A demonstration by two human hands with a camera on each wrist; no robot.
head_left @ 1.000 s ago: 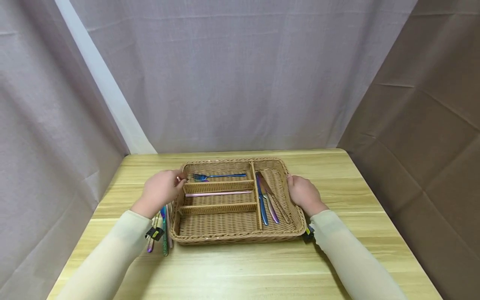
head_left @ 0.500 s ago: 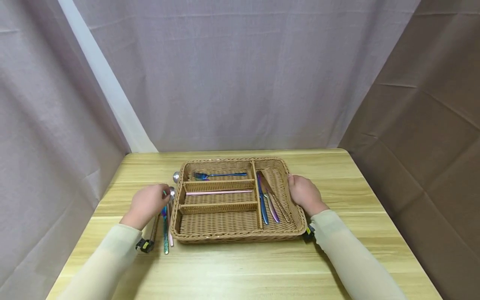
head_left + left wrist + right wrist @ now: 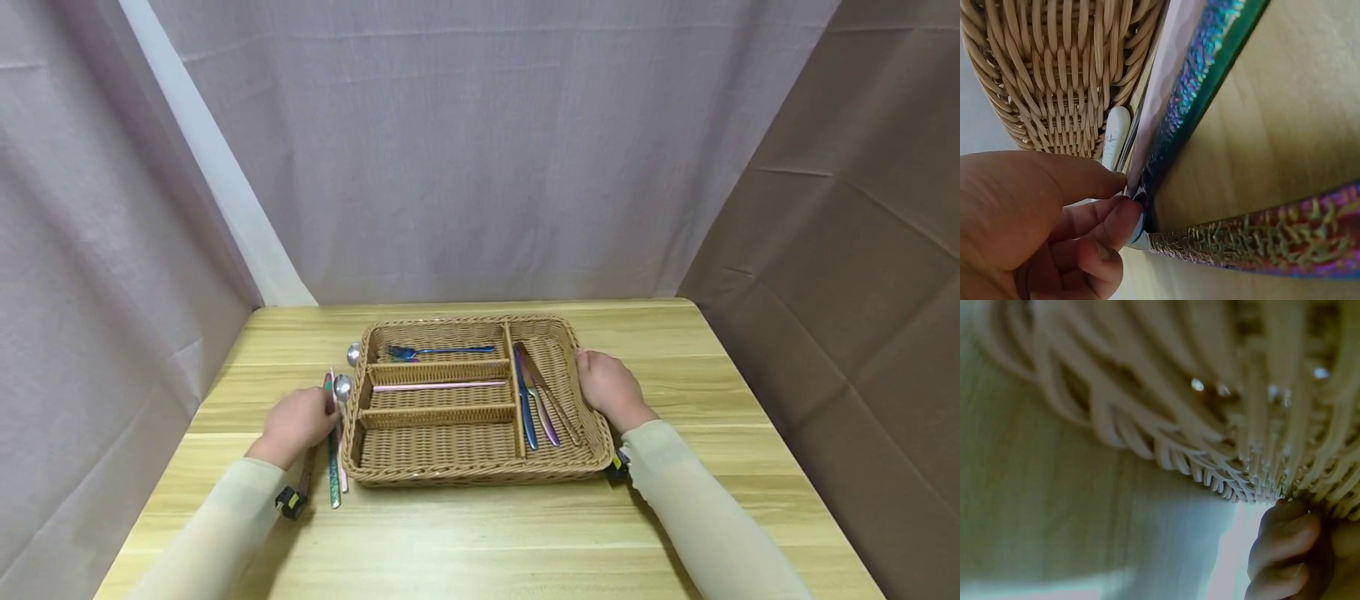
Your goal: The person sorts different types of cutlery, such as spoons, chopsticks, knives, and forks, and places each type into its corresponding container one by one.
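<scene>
In the head view a wicker cutlery tray [image 3: 480, 477] stands mid-table. My right hand [image 3: 611, 387] grips its right edge; in the right wrist view the curled fingers [image 3: 1282, 550] lie at the woven wall. My left hand [image 3: 298, 423] is low beside the tray's left side. Its thumb and fingertips pinch a slim pink chopstick [image 3: 1163, 81] in the left wrist view. Alongside lie a blue-green textured handle [image 3: 1200, 81] and a gold-purple textured handle [image 3: 1254, 244]; their far ends are hidden. Two silver spoon bowls [image 3: 342, 387] show by the tray.
The tray's compartments hold a blue fork [image 3: 442, 351], a pink chopstick [image 3: 438, 386], and, at the right, a blue knife [image 3: 528, 417] with other slim cutlery. Grey curtains [image 3: 480, 167] stand behind the wooden table [image 3: 480, 542], brown cloth [image 3: 847, 292] at the right.
My left hand has come down from the tray's left rim to the cutlery beside it, uncovering both spoon bowls. A pink tip now shows above its fingers. The right hand and tray have stayed still.
</scene>
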